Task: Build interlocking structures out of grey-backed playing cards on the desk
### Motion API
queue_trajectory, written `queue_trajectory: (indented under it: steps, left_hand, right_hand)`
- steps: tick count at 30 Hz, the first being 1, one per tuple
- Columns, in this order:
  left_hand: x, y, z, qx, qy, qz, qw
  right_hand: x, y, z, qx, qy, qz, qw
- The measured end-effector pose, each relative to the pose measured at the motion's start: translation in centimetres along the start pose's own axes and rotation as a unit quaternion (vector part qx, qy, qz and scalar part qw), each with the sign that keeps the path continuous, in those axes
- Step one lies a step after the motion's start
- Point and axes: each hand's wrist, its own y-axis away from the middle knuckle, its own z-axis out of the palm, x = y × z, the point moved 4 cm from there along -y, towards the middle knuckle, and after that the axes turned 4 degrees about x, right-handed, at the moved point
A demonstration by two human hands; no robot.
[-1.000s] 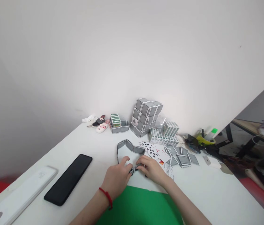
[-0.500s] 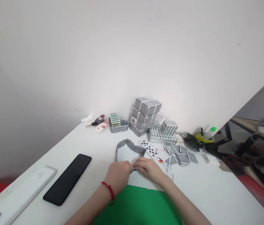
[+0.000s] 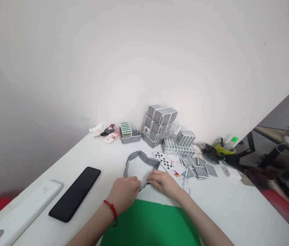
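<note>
**Two hands pinch a folded card at the open end of a card chain**

Just below the middle of the frame, the left hand [image 3: 124,193], with a red cord [image 3: 111,212] around its wrist, and the right hand [image 3: 163,182] meet fingertip to fingertip. Both hands are narrowed into a pinch on a small folded card [image 3: 143,185], only a sliver of which shows between the fingers. It sits at the near end of the chain of folded cards [image 3: 140,158], a low grey-backed wall standing on edge that bends around a bare patch of the surface [image 3: 236,212] just beyond the knuckles.

The step in hand appears to be fitting this piece onto the chain's near end. By my judgement, the next move calls for a light, steady pinch and a straight push along the wall, since the links stand on thin edges and could tip or spring apart.

A green sheet [image 3: 149,222] lies under the forearms at the bottom centre. To the right of the chain, face-up playing cards [image 3: 168,163] are fanned out, and beyond them are loose folded pieces [image 3: 198,169]. At the wall, above the centre, stands a stack of card blocks [image 3: 160,124], with a small card box [image 3: 130,133] and a bunch of keys with charms [image 3: 107,135] to its left. A black phone [image 3: 75,193] lies in the lower left, with a long white device [image 3: 18,213] beside it. At the right edge of the surface there is a yellow and green clutter [image 3: 223,148] too small to identify.
</note>
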Motion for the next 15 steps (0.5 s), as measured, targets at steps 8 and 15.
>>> queue_trajectory:
  steps: [8, 15]
  left_hand:
    - [-2.9, 1.1, 0.3, -0.005, 0.013, -0.083, 0.996]
    - [-3.8, 1.0, 0.6, 0.01, 0.045, -0.067, 0.997]
  right_hand:
    - [0.1, 0.3, -0.4, 0.036, -0.001, 0.023, 0.999]
    - [0.1, 0.2, -0.7, 0.061, -0.03, 0.045, 0.997]
